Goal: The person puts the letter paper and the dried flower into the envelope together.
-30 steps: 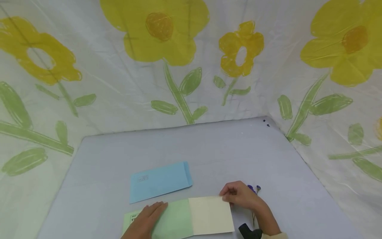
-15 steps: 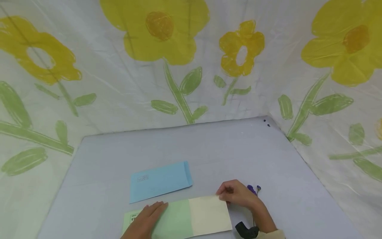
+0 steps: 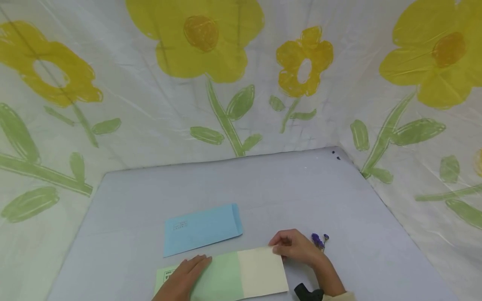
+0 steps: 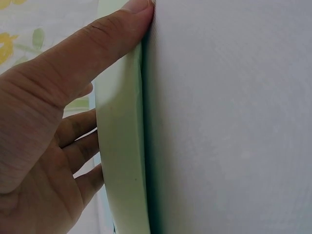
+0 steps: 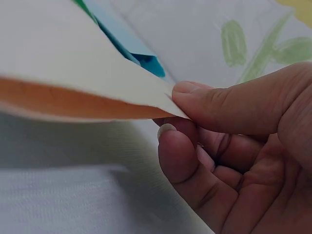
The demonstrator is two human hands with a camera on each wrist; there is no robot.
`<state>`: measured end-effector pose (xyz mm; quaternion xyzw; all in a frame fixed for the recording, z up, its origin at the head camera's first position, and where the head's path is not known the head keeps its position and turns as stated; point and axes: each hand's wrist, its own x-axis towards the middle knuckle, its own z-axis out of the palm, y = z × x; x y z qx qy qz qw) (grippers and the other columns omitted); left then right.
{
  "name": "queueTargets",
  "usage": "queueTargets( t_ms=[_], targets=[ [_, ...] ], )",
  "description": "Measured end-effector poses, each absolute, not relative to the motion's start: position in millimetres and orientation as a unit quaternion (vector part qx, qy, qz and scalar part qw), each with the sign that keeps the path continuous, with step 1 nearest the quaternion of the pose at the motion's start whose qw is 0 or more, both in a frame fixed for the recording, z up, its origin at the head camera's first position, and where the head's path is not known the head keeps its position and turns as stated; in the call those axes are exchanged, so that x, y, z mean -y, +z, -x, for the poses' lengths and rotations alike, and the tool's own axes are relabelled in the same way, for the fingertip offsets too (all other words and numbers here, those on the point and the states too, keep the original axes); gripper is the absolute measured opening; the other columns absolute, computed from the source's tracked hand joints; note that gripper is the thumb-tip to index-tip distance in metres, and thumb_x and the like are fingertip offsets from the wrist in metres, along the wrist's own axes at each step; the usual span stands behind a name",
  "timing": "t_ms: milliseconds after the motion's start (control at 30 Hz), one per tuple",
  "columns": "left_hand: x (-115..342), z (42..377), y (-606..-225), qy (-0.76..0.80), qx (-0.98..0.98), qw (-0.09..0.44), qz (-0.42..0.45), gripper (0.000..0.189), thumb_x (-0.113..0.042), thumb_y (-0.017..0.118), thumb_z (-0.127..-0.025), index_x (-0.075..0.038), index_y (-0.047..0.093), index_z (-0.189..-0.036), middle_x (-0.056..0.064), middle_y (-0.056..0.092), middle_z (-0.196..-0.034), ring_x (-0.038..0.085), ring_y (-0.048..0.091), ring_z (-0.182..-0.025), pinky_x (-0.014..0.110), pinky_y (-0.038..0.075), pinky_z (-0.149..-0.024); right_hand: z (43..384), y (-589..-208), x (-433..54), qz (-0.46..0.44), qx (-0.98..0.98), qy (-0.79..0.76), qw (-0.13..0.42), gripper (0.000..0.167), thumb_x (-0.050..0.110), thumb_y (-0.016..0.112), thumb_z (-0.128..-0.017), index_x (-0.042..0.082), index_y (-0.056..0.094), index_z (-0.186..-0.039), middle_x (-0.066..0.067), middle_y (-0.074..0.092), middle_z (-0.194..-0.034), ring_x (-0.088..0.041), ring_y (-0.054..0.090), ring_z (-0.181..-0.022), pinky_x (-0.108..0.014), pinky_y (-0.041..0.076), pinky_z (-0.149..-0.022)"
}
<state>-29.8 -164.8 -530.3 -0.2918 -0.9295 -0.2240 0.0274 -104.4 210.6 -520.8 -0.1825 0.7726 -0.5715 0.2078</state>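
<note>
A pale green envelope [image 3: 222, 276] with small print at its left end lies near the front of the table. A cream folded paper [image 3: 262, 269] extends from its right end; how much lies inside is hidden. My left hand [image 3: 184, 278] rests across the envelope with fingers fairly straight. In the left wrist view the thumb [image 4: 105, 44] presses at one edge and the other fingers lie along the opposite edge. My right hand [image 3: 297, 246] pinches the cream paper's far right corner between thumb and fingers. The right wrist view shows the paper's layers [image 5: 83, 100] slightly apart.
A blue envelope [image 3: 203, 230] lies just beyond the green one. Small purple flowers [image 3: 318, 240] lie right of my right hand, their stems partly hidden. A black curved object [image 3: 308, 292] is at the right wrist. A flower-printed curtain [image 3: 150, 125] hangs behind the table.
The right hand has moved slightly left with the cream paper's right edge, so less cream shows beyond the green envelope. The left hand has stayed in place.
</note>
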Motion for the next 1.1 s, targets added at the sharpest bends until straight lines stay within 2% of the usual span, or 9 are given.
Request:
queueTargets(
  t_ms=[500, 1100],
  targets=[
    [165.9, 31.5, -529.8, -0.232, 0.926, 0.02, 0.298, 0.105, -0.082, 0.068, -0.07, -0.007, 0.054, -0.141, 0.007, 0.061, -0.135, 0.027, 0.059, -0.122, 0.059, 0.05, -0.097, 103.3, -527.7, -201.8, 0.171, -0.748, -0.604, 0.218, 0.02, 0.0, 0.067, -0.092, -0.008, 0.063, -0.11, -0.012, 0.068, -0.082, -0.013, 0.059, -0.06, -0.024, 0.054, -0.053],
    [165.0, 29.6, -531.8, -0.237, 0.925, 0.028, 0.296, 0.102, -0.08, 0.069, -0.07, -0.009, 0.054, -0.142, 0.006, 0.06, -0.136, 0.026, 0.058, -0.123, 0.058, 0.049, -0.098, 98.5, -528.5, -191.7, 0.139, -0.746, -0.615, 0.212, 0.012, 0.0, 0.069, -0.09, -0.006, 0.065, -0.1, -0.012, 0.068, -0.079, -0.013, 0.059, -0.059, -0.023, 0.053, -0.053]
  ],
)
